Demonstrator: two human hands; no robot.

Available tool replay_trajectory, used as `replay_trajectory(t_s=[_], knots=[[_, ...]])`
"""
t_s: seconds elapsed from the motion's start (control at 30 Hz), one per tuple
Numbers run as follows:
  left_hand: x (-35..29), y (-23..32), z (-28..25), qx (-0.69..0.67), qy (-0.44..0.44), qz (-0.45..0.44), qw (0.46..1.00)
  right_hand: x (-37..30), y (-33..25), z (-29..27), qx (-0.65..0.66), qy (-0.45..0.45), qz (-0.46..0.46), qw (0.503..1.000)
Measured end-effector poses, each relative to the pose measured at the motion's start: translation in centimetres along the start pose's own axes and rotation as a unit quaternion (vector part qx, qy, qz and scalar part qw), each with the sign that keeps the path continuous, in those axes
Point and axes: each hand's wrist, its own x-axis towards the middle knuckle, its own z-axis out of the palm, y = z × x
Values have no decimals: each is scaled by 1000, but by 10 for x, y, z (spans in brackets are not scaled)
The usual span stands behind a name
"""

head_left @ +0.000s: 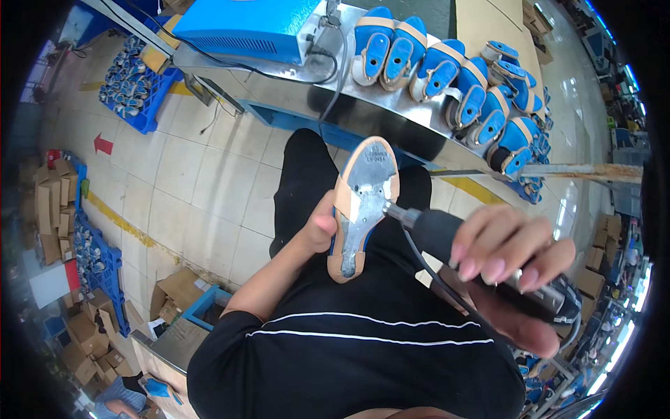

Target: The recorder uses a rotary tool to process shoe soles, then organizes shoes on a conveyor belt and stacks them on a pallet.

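My left hand is closed on the left edge of a shoe last wrapped in tan upper material, holding it over my lap with its grey underside facing up. A few small holes show in that underside. My right hand is wrapped around a black corded electric screwdriver. Its metal tip points left and meets the right side of the underside near the middle; whether it touches a screw there is too small to tell. A dark cable runs beside the tool.
Ahead stands a metal-topped bench with a blue machine box and several blue-and-tan shoes on lasts. Blue pallets with more shoes lie on the tiled floor to the left. Cardboard boxes are stacked at far left.
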Motion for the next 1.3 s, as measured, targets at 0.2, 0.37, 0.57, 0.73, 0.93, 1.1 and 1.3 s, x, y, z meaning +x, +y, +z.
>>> replay_trajectory(t_s=[0.2, 0.37, 0.57, 0.73, 0.93, 1.1, 1.3], knots=[[-10, -16, 8, 117, -26, 69, 990, -8, -11, 27, -24, 23, 46, 998], [-13, -8, 15, 203, -59, 71, 975, -7, -21, 34, -41, 31, 53, 997], [-10, -1, 24, 252, -65, 86, 962, -6, -24, 35, -37, 34, 46, 998], [-11, 10, 30, 271, -69, 73, 957, -9, -25, 36, -45, 44, 48, 997], [-14, 14, 38, 297, -74, 87, 948, -7, -29, 38, -59, 39, 50, 996], [-17, 5, 35, 300, -71, 103, 946, -10, -23, 33, -66, 15, 40, 997], [-20, 3, 36, 294, -71, 89, 949, -8, -23, 34, -69, 44, 76, 994]])
